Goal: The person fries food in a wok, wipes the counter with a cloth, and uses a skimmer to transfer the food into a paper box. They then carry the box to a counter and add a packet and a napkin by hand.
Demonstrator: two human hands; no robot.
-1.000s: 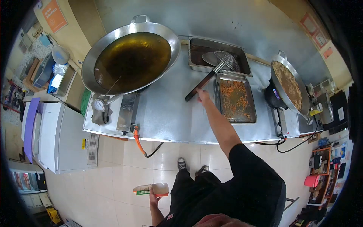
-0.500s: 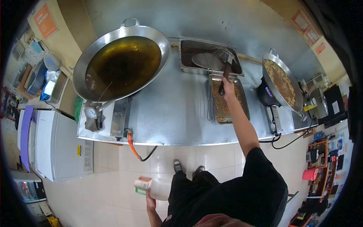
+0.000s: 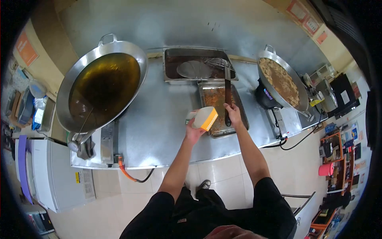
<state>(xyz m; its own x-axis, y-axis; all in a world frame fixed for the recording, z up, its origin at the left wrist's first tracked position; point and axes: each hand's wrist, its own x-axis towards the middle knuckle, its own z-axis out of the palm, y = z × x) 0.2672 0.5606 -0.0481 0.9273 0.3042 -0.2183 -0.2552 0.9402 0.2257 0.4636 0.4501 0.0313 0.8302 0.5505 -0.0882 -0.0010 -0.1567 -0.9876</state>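
My left hand [image 3: 193, 130] holds a carton [image 3: 205, 118], white inside with a yellow patterned side, over the front left part of a metal tray [image 3: 243, 115] with orange-brown bits in it. My right hand [image 3: 234, 113] is closed around the dark handle of a utensil [image 3: 228, 93], whose metal head lies over the deeper pan [image 3: 171, 74] behind. In that pan rest a round strainer [image 3: 191, 69] and a wire whisk [image 3: 217, 62]; how the utensil's head sits among them is hard to make out.
On the left stands a large wok [image 3: 139, 51] of dark yellow oil with a thermometer [image 3: 74, 145] at its rim. A second wok [image 3: 264, 53] with brown food sits at the right on a dark burner [image 3: 264, 95]. An orange hose [image 3: 125, 171] hangs at the front edge.
My left hand has brought the carton up from low beside my body to the tray. My right hand still grips the handle, now slightly lower over the tray. The camera view has shifted.
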